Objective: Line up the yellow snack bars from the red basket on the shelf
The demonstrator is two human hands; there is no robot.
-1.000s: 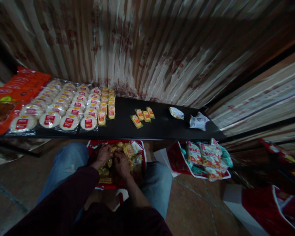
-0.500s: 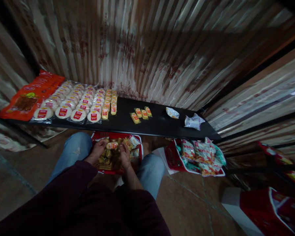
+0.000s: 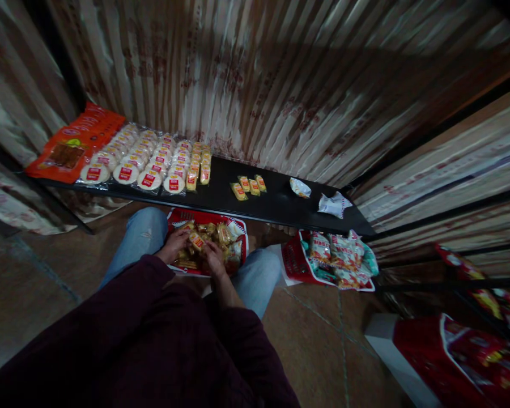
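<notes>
Between my legs is a red basket [image 3: 237,220] with a white rim, filled with small gold-wrapped snacks. Over it my left hand [image 3: 175,245] is closed at the left end of a yellow snack packet [image 3: 196,241] with a red and white label. From the other side my right hand [image 3: 215,258] pinches the lower right edge of the same packet. More wrapped pieces lie under and around my fingers, partly hidden by them.
On the black shelf [image 3: 221,207] lie an orange bag [image 3: 74,144], rows of round white rice crackers [image 3: 149,180], columns of yellow packets [image 3: 191,180], a small yellow group [image 3: 249,186] and two white packets [image 3: 334,205]. A second red basket [image 3: 296,262] stands right; another [image 3: 420,345] is lower right.
My right hand has come in from the basket's right side to the packet, which has turned and tilted between both hands. The camera view has shifted, moving the shelf slightly up and its left end rightward.
</notes>
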